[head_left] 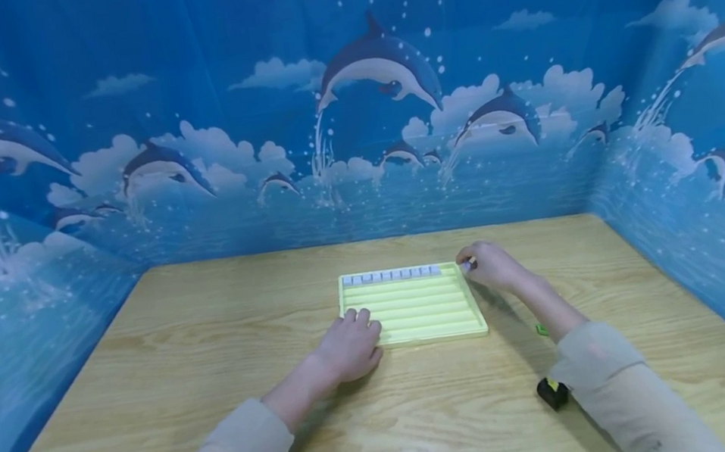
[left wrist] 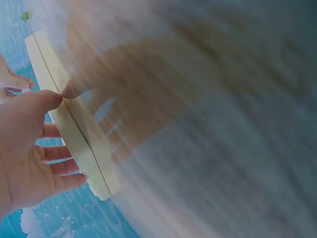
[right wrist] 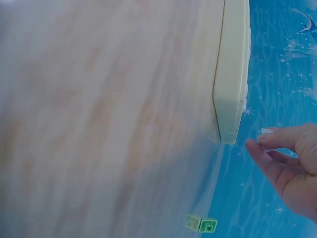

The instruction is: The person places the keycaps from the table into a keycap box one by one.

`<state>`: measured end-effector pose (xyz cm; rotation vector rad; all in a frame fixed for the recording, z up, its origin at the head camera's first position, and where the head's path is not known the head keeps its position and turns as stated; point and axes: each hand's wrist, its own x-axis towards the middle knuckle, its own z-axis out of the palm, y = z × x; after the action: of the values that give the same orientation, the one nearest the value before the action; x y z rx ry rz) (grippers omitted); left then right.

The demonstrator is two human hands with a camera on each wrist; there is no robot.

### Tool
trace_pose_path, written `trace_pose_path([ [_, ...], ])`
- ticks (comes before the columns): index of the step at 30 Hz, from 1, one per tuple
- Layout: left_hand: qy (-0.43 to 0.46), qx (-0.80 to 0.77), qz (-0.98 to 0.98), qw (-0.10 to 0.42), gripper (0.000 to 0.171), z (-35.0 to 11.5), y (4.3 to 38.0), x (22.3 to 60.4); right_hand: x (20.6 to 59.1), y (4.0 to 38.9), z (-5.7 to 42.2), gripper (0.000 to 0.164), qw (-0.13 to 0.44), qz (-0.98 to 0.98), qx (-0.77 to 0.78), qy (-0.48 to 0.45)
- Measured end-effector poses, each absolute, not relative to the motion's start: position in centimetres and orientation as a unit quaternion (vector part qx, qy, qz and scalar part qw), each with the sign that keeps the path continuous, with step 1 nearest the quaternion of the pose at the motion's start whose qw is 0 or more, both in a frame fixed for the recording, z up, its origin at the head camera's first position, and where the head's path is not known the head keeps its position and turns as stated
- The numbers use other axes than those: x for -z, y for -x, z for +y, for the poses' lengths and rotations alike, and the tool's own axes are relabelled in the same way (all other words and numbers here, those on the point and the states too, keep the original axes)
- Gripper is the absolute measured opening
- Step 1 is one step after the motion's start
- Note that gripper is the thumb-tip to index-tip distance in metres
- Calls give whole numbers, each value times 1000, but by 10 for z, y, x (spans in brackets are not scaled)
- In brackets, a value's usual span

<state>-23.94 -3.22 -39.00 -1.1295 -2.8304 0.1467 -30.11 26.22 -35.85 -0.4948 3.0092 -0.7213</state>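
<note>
A pale yellow-green ridged tray (head_left: 425,311) lies on the wooden table, with a row of white-lilac keycaps (head_left: 386,276) along its back groove. At the tray's front left corner my left hand (head_left: 349,346) holds on; the left wrist view shows its thumb (left wrist: 52,100) against the front wall and the fingers beyond the edge. Just off the back right corner, my right hand (head_left: 493,266) pinches a small whitish keycap (right wrist: 266,131) between thumb and fingertip, apart from the tray. The fingers partly cover this keycap.
A green keycap (right wrist: 208,225) sits on the table right of the tray, beside a paler piece (right wrist: 192,222). Black wrist-worn gear (head_left: 553,393) shows under the right sleeve. Blue dolphin-print curtains (head_left: 359,203) enclose the table's back and sides.
</note>
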Motion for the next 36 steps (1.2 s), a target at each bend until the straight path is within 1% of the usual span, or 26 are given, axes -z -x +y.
trace_pose_path([
  [6,368,-49,-927,41,27,-31,240,390,359,306,259,28,21,957,247,149],
  [11,368,-48,-928,36,27,-31,239,389,360,313,256,18,15,962,232,144],
  [14,368,-49,-928,36,27,-31,239,389,361,317,256,16,10,962,231,144],
  [17,366,-49,-928,37,27,-31,239,389,361,321,255,17,2,961,235,146],
  [22,365,-47,-929,38,27,-31,239,390,362,328,254,22,2,962,229,150],
  [28,365,-50,-929,44,27,-31,239,390,362,333,248,21,22,973,169,157],
  [36,360,-48,-931,34,29,-31,238,389,369,339,242,19,8,981,81,175],
])
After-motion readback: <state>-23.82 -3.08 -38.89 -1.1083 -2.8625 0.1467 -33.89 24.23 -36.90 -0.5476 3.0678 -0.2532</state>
